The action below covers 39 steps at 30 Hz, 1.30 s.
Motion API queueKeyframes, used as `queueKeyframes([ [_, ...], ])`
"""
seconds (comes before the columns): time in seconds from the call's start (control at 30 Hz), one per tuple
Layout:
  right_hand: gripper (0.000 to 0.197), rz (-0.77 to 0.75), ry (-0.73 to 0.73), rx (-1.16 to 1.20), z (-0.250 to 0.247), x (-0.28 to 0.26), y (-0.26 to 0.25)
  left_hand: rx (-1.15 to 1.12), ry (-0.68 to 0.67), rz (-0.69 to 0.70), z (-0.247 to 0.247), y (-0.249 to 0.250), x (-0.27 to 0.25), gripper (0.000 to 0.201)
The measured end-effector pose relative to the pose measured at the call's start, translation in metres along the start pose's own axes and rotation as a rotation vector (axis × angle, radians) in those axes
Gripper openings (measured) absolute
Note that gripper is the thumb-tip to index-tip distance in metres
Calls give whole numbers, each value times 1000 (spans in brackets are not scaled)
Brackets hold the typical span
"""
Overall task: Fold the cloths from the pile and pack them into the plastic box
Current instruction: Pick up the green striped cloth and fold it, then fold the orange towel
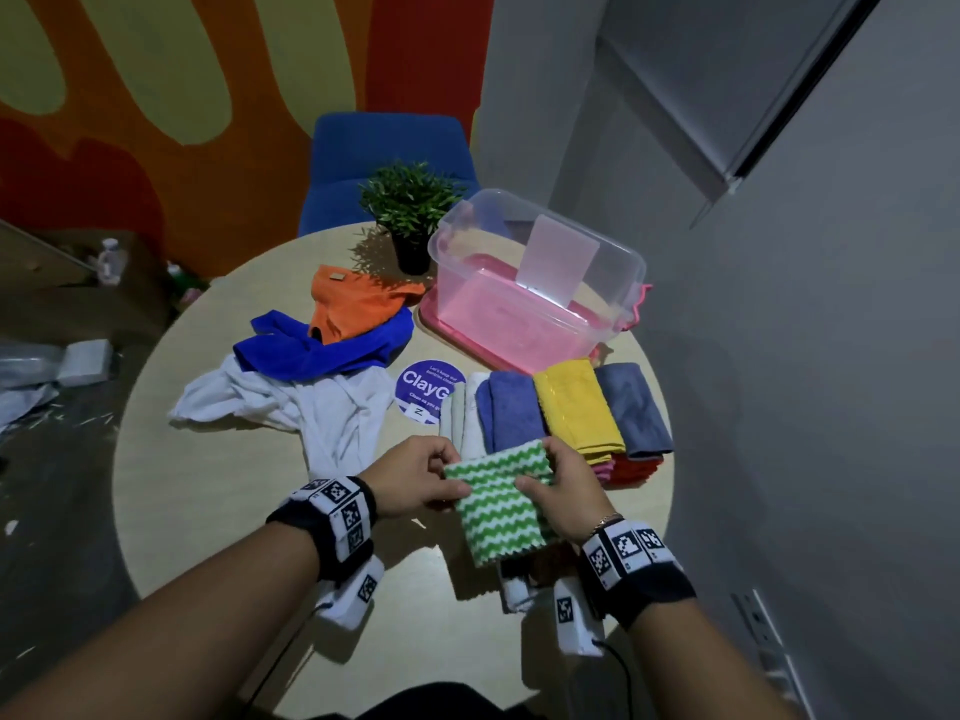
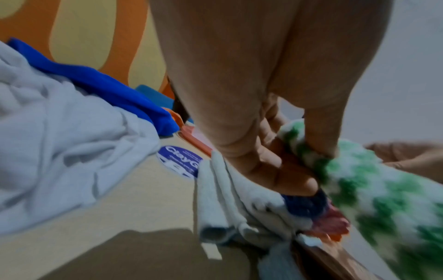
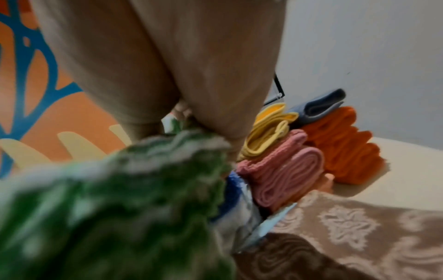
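Note:
A green and white zigzag cloth [image 1: 497, 504] is held folded above the table's near side, and it also fills the left wrist view [image 2: 374, 189] and the right wrist view [image 3: 115, 199]. My left hand [image 1: 415, 483] pinches its left edge. My right hand [image 1: 563, 491] grips its right edge. Folded cloths lie in a row behind it: white [image 1: 462, 418], purple-blue [image 1: 511, 410], yellow [image 1: 576, 407] and grey [image 1: 631, 407]. An unfolded pile to the left holds a white cloth [image 1: 291, 407], a blue cloth [image 1: 322, 345] and an orange one [image 1: 358, 298]. The clear plastic box [image 1: 530, 283] stands open at the back right.
The round table [image 1: 208, 459] carries a potted plant [image 1: 410, 210] and a round blue sticker [image 1: 423, 389]. A blue chair [image 1: 389, 148] stands behind it. A grey wall runs close along the right. A patterned brown cloth [image 3: 347, 227] lies under my right wrist.

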State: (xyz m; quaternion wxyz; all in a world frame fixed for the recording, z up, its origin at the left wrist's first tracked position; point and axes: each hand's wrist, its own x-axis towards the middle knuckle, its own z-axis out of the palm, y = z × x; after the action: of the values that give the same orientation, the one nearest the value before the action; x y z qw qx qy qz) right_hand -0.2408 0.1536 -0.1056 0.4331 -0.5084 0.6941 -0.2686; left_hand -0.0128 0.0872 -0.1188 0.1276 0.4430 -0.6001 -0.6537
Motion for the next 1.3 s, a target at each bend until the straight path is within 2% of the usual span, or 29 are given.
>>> queueKeyframes([
  [0.13,44,138,4,-154,-22,-5,22,100,-49,-45,31,-5,15,26],
  [0.27,39,270,71,-277,-33,-9,41,334,-63,-43,62,-13,34,22],
  [0.33,39,266,189,-448,-35,-12,42,453,-21,-51,73,-16,41,24],
  [0.4,35,195,279,-572,-33,-14,38,507,34,-51,79,-18,45,27],
  [0.43,35,168,244,-562,-30,-14,33,525,56,-42,81,-18,46,28],
  [0.53,36,155,-84,-581,-2,-10,30,608,148,10,76,-15,38,28],
  [0.6,29,126,-218,-716,14,-9,35,603,267,37,61,-12,31,26],
  [0.67,21,81,-232,-783,23,-6,43,564,407,49,34,-9,28,24],
  [0.8,33,56,-271,-862,26,-1,42,591,648,85,-40,-13,35,4],
  [0.9,47,53,-292,-933,22,3,23,679,846,82,-92,-12,46,16],
  [1.0,46,-9,-242,-866,22,9,-6,726,951,13,-137,-5,62,24],
  [1.07,42,-67,-199,-781,25,14,-28,685,941,-31,-160,-1,76,29],
  [1.2,35,-159,-132,-698,36,26,-58,585,729,-267,-177,-10,100,59],
  [1.23,33,-175,-124,-700,40,30,-62,609,678,-326,-178,-14,103,61],
  [1.3,32,-190,-112,-694,46,35,-67,628,626,-381,-178,-28,109,51],
])
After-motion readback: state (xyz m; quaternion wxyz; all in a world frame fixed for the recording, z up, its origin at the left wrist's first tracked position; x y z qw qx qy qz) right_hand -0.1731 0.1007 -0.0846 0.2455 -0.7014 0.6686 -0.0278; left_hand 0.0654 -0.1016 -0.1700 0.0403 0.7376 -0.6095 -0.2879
